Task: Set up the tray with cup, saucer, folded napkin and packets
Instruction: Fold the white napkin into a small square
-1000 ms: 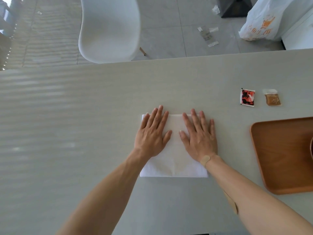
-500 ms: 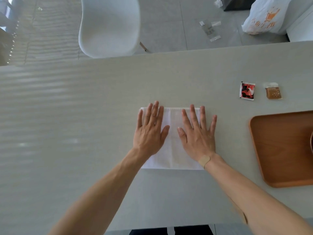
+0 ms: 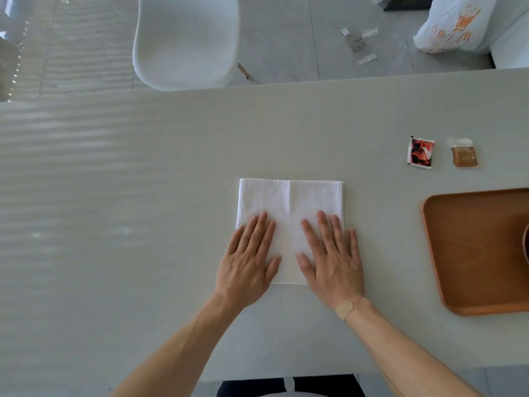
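A pale grey tabletop (image 3: 143, 196) fills the room's foreground, with a white moulded chair (image 3: 186, 38) pushed back beyond its far edge and a printed plastic bag (image 3: 452, 24) slumped on the tiled floor. At the middle of the tabletop, towards its near edge, lies the white napkin (image 3: 289, 196), squared up and showing a centre crease. Both hands, which half a second ago lay pressed over its far half, have slid back towards the person: the left hand (image 3: 247, 259) and the right hand (image 3: 332, 259) now rest flat, fingers spread, on the napkin's near half, grasping nothing. The far half is bare and looks smooth, which suggests a stroke to flatten the paper has just run from far to near.

By that reading the napkin is being smoothed for folding or is part-folded, and it has yet to reach the wooden tray (image 3: 472, 253), which sits at the right edge of the tabletop, well apart from it. A dark curved rim shows at the tray's right side, cut off by the frame; whether it is the cup or the saucer cannot be told. The red packet (image 3: 420, 153) and the brown packet (image 3: 464, 154) lie side by side on the tabletop beyond the tray's far edge, untouched.
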The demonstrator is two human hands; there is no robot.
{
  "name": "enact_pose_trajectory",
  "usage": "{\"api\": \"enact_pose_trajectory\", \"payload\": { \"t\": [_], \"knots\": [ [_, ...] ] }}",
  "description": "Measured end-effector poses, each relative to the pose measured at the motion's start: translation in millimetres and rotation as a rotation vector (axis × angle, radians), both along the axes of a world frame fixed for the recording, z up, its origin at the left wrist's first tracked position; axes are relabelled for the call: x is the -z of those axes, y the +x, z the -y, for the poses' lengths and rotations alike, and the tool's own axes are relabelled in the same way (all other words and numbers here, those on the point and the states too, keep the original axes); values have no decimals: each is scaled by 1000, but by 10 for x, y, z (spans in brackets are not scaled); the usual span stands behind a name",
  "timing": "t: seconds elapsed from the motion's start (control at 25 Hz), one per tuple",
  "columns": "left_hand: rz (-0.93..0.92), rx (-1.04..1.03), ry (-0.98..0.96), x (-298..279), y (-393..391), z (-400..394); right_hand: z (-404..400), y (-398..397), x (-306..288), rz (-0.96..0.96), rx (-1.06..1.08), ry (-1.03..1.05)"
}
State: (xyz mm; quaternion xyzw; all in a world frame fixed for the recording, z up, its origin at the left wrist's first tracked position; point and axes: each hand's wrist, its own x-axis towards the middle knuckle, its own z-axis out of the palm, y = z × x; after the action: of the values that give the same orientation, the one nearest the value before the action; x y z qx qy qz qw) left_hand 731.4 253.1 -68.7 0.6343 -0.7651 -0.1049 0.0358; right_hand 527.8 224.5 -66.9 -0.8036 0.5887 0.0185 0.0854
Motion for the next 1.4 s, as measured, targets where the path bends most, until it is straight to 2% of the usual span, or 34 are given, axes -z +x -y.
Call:
{"api": "enact_pose_trajectory", "payload": {
  "t": [0.36, 0.56, 0.64, 0.76, 0.88, 0.96, 1.16, 1.32, 1.4],
  "knots": [
    [48, -5, 60, -53, 115, -52, 26, -98, -64, -34, -25, 1],
    [17, -45, -49, -340, 231, 365, 586, -23, -353, 55, -42, -133],
    [-15, -31, 2, -500, 311, 789, 982, -3, -500, 47, -23, -51],
    [53, -26, 222, -684, 387, 1396, 1398, 22, -609, -83, -27, 209],
    [75, -81, 431, -769, 395, 1741, 1556, 62, -678, -106, 4, 272],
    [60, -116, 496, -763, 388, 1840, 1611, 109, -711, -121, 16, 299],
    [133, -77, 546, -761, 395, 1886, 1700, 170, -774, -201, 8, 407],
    [36, -46, 503, -684, 459, 1810, 1676, 145, -765, -50, 63, 474],
    [10, -37, 449, -683, 486, 1732, 1637, 147, -774, -34, 50, 455]
  ]
}}
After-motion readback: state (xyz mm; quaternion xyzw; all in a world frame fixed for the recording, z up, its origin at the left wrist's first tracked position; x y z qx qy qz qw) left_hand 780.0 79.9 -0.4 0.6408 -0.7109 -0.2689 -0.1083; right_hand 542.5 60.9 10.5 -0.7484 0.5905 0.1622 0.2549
